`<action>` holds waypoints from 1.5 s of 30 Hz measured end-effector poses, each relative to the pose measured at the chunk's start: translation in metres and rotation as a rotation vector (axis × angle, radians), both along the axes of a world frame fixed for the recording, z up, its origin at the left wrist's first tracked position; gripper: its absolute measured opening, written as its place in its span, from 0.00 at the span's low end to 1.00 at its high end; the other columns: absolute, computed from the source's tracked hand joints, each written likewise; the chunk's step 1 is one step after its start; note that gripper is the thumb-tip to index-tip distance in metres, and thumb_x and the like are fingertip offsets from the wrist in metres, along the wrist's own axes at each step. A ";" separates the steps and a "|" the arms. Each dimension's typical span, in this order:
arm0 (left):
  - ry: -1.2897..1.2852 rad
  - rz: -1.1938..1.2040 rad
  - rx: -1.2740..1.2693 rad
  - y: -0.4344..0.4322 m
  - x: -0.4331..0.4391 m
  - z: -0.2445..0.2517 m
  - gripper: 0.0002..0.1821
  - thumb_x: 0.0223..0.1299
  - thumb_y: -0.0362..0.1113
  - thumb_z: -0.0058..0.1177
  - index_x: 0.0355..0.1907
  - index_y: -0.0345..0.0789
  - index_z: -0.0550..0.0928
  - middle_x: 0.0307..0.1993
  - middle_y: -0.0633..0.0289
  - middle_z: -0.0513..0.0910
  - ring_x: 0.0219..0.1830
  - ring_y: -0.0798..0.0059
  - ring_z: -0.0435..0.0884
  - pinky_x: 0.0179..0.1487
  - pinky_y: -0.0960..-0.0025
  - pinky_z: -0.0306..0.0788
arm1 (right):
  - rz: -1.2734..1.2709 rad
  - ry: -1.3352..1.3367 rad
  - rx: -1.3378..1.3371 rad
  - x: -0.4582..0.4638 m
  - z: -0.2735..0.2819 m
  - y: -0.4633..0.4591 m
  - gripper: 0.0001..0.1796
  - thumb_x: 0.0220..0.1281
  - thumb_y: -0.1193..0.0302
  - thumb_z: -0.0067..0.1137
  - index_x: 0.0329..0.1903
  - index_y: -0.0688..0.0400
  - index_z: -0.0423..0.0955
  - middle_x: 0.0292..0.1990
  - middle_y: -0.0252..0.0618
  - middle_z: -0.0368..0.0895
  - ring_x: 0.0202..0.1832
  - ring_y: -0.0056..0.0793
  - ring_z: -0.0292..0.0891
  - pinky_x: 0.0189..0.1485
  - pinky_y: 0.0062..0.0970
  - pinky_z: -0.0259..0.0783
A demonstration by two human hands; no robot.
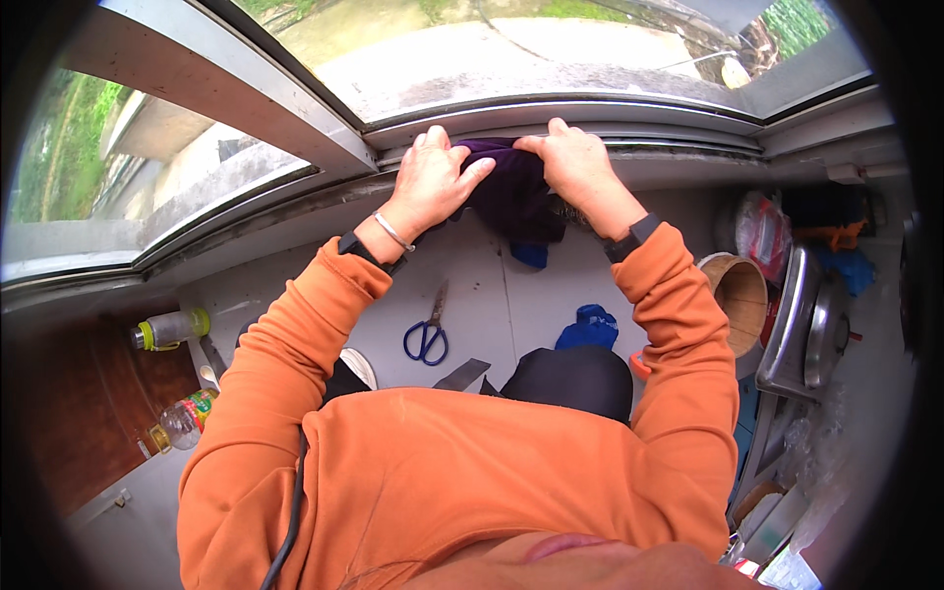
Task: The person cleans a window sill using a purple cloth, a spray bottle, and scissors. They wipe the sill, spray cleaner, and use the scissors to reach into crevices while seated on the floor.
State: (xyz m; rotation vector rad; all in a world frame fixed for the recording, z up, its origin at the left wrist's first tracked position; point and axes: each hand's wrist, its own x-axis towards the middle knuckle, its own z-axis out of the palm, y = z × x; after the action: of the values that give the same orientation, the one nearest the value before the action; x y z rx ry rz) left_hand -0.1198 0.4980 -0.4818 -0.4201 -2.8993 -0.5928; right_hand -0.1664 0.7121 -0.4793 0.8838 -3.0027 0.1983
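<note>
A dark purple cloth hangs from the edge of the window sill track, spread between my two hands. My left hand grips its upper left edge, thumb pointing right across the fabric. At the upper right edge, my right hand pinches the cloth between thumb and fingers. Part of the sill behind the cloth is hidden. Below the hands, scissors with dark blue handles lie on the pale tiled surface, their blades stained brown. A piece of blue material shows under the cloth's lower end.
The window frame post slants at left. Crumpled blue material lies near my knee. At left are a drink bottle and a plastic bottle with a yellow cap. A wooden bucket and metal pan stand at right.
</note>
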 end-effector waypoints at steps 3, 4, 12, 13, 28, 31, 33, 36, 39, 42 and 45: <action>-0.042 -0.041 -0.027 0.019 -0.008 0.000 0.25 0.59 0.56 0.55 0.38 0.32 0.85 0.33 0.52 0.71 0.39 0.57 0.72 0.43 0.58 0.68 | -0.019 -0.023 0.002 -0.002 0.007 0.021 0.16 0.63 0.68 0.48 0.48 0.37 0.81 0.38 0.43 0.76 0.42 0.40 0.79 0.45 0.35 0.74; -0.053 -0.064 -0.050 0.027 -0.011 0.000 0.25 0.58 0.56 0.55 0.35 0.32 0.84 0.34 0.52 0.71 0.39 0.57 0.72 0.44 0.58 0.68 | -0.028 -0.018 0.020 -0.003 0.010 0.029 0.16 0.63 0.68 0.49 0.48 0.37 0.81 0.38 0.43 0.76 0.42 0.41 0.79 0.45 0.35 0.74; 0.017 -0.161 0.025 0.096 -0.034 -0.013 0.27 0.58 0.56 0.55 0.29 0.29 0.81 0.35 0.50 0.73 0.43 0.55 0.73 0.46 0.56 0.69 | -0.061 0.027 0.136 -0.018 0.021 0.096 0.18 0.60 0.70 0.49 0.50 0.37 0.80 0.38 0.42 0.73 0.41 0.42 0.79 0.44 0.36 0.75; 0.029 -0.170 0.029 0.105 -0.036 -0.013 0.26 0.56 0.56 0.56 0.29 0.29 0.82 0.35 0.51 0.73 0.43 0.56 0.73 0.46 0.58 0.69 | -0.062 0.024 0.153 -0.020 0.021 0.103 0.18 0.60 0.71 0.49 0.50 0.37 0.80 0.38 0.42 0.73 0.41 0.42 0.78 0.44 0.36 0.75; -0.024 -0.312 0.047 0.135 -0.036 -0.018 0.19 0.54 0.41 0.58 0.45 0.30 0.78 0.34 0.52 0.79 0.41 0.56 0.79 0.45 0.58 0.73 | -0.326 -0.242 -0.124 -0.029 0.000 0.121 0.17 0.50 0.77 0.53 0.46 0.61 0.76 0.41 0.59 0.81 0.49 0.54 0.76 0.51 0.44 0.72; -0.034 -0.324 0.015 0.118 -0.027 -0.015 0.19 0.58 0.40 0.55 0.47 0.30 0.78 0.34 0.52 0.80 0.40 0.56 0.79 0.45 0.58 0.73 | -0.414 -0.257 -0.213 -0.024 -0.006 0.102 0.19 0.44 0.77 0.55 0.44 0.68 0.74 0.34 0.63 0.79 0.42 0.58 0.78 0.45 0.42 0.74; -0.022 -0.321 0.017 0.121 -0.024 -0.013 0.18 0.58 0.40 0.55 0.47 0.31 0.78 0.34 0.52 0.80 0.40 0.56 0.79 0.44 0.59 0.73 | -0.425 -0.274 -0.223 -0.023 -0.002 0.099 0.20 0.45 0.77 0.54 0.45 0.65 0.75 0.35 0.59 0.81 0.42 0.55 0.79 0.46 0.42 0.74; 0.042 -0.306 0.007 0.128 -0.026 -0.012 0.18 0.58 0.41 0.56 0.46 0.31 0.78 0.34 0.53 0.79 0.40 0.57 0.78 0.44 0.60 0.72 | -0.273 -0.102 0.162 -0.019 0.008 0.109 0.22 0.50 0.76 0.55 0.51 0.53 0.76 0.37 0.49 0.83 0.42 0.46 0.80 0.45 0.40 0.76; 0.206 -0.338 0.018 0.122 -0.031 -0.012 0.18 0.57 0.43 0.57 0.46 0.35 0.79 0.33 0.57 0.74 0.38 0.61 0.74 0.42 0.63 0.69 | -0.168 0.012 0.186 -0.016 0.016 0.136 0.25 0.54 0.78 0.51 0.55 0.43 0.76 0.33 0.47 0.80 0.39 0.47 0.80 0.43 0.38 0.76; 0.338 -0.410 0.018 0.096 -0.037 -0.014 0.18 0.56 0.44 0.59 0.48 0.39 0.80 0.30 0.61 0.69 0.35 0.65 0.71 0.41 0.65 0.67 | -0.155 0.040 0.189 -0.022 0.015 0.156 0.26 0.58 0.78 0.47 0.56 0.39 0.76 0.34 0.48 0.78 0.37 0.48 0.79 0.43 0.38 0.76; 0.339 -0.430 -0.068 0.072 -0.044 -0.019 0.19 0.56 0.46 0.59 0.48 0.39 0.79 0.30 0.61 0.69 0.35 0.66 0.70 0.41 0.66 0.67 | -0.172 -0.001 0.271 -0.034 0.018 0.180 0.25 0.61 0.77 0.43 0.57 0.38 0.75 0.36 0.50 0.77 0.39 0.48 0.79 0.44 0.38 0.75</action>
State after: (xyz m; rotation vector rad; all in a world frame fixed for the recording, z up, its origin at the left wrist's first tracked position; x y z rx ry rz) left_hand -0.1639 0.5698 -0.5010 -1.0572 -2.5169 -0.4237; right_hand -0.2004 0.8920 -0.4617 0.6291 -3.1327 -0.2137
